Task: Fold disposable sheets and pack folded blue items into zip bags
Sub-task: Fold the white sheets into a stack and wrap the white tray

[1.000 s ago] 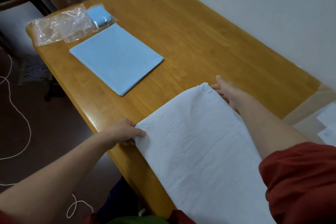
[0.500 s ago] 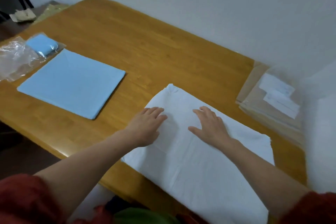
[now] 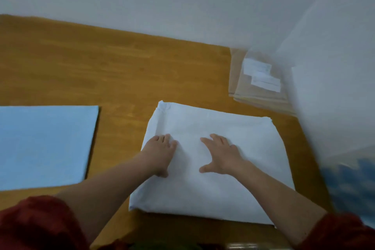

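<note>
On a wooden surface (image 3: pixel 121 67) set against a pale wall, a white sheet (image 3: pixel 233 124), folded to a thick rectangle, lies close to the front edge, with a flat blue sheet (image 3: pixel 44 144) well apart to its left. A person in red sleeves presses the white sheet with both hands: the left hand (image 3: pixel 162 154) rests at its left side and the right hand (image 3: pixel 221 158) near its middle, with the fingers (image 3: pixel 220 142) of both released, laid flat and grasping nothing. A stack of tan packets (image 3: pixel 257 91) sits beyond the sheet's far right corner, near the wall. The likeliest trouble is spring-back: the layers look puffy, and once the palms lift the fold may open again. A sideways push while smoothing could also slide the upper layers out of line, and the far left corner already looks rumpled. Because the bundle lies so close to the front edge, a pull towards the body might tip it off the surface. No zip bags are in view, so whether this bulk would fit one cannot be judged.
</note>
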